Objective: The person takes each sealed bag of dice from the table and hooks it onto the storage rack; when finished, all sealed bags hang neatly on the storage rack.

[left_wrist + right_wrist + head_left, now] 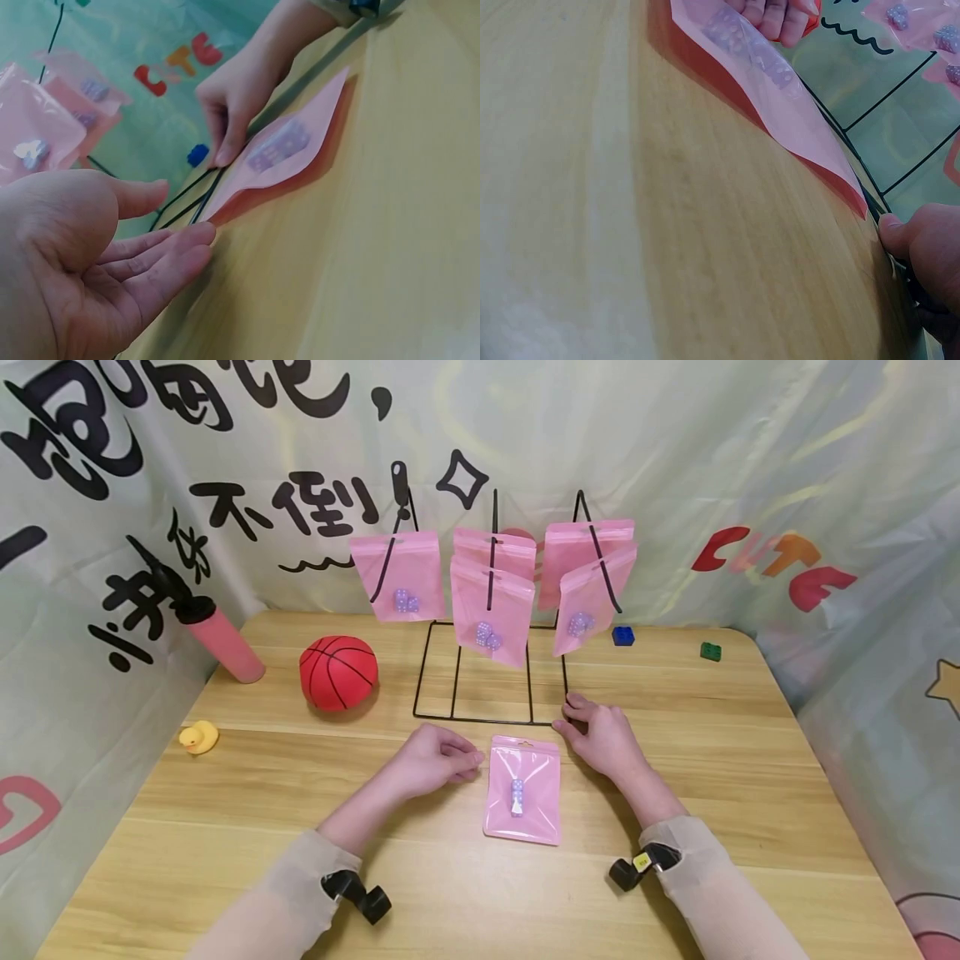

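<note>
A pink zip bag [497, 822] with purple dice inside lies flat on the table. My left hand [435, 760] is just left of the bag, its fingers loosely extended and holding nothing. In the left wrist view this hand [112, 262] shows its palm, with the thumb apart from the fingers. My right hand [606, 739] pinches the front right corner of a black wire display rack [480, 721] between thumb and fingers. Several pink bags of dice, such as the front middle bag [472, 602], hang from the rack's three hooks.
Left of the rack are a red basketball toy [339, 673], a pink cylinder with a black top [225, 643] and a yellow duck [198, 737]. To its right lie a blue block [622, 636] and a green block [710, 652]. A printed cloth [675, 460] hangs behind the table.
</note>
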`<act>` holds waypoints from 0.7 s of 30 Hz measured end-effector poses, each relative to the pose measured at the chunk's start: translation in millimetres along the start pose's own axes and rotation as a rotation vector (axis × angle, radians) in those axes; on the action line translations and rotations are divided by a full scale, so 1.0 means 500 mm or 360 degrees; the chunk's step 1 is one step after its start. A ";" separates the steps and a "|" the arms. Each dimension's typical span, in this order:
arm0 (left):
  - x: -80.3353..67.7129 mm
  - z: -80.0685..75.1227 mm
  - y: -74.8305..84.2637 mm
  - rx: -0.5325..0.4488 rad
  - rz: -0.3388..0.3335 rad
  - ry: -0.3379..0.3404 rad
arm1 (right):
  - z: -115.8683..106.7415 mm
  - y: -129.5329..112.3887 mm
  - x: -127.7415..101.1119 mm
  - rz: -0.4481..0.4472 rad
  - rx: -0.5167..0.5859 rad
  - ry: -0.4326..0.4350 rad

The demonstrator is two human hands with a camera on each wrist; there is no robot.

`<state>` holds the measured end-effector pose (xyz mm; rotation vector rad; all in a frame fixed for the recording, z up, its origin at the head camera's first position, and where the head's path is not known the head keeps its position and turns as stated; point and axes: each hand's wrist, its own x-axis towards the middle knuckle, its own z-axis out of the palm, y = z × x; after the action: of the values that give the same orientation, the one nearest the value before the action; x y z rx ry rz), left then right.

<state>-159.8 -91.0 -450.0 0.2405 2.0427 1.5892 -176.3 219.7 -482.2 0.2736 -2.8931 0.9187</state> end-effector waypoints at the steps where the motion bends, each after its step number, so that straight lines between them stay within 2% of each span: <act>1: 0.002 0.006 0.000 -0.0019 -0.0014 -0.0016 | 0.000 0.000 0.000 -0.0005 -0.0001 0.0003; 7: 0.012 0.030 -0.004 -0.0080 -0.0103 -0.0042 | 0.000 0.002 0.000 -0.0012 -0.0005 0.0009; 11: 0.019 0.040 -0.009 -0.0063 -0.0139 -0.0049 | 0.001 0.004 0.000 -0.0009 -0.0001 0.0008; 21: 0.026 0.055 -0.013 -0.0052 -0.0165 -0.0023 | 0.002 0.004 0.000 0.0013 0.0002 0.0001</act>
<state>-155.4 -64.0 -464.2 0.1317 1.9836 1.5518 -176.6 221.0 -484.2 0.2620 -2.8952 0.9218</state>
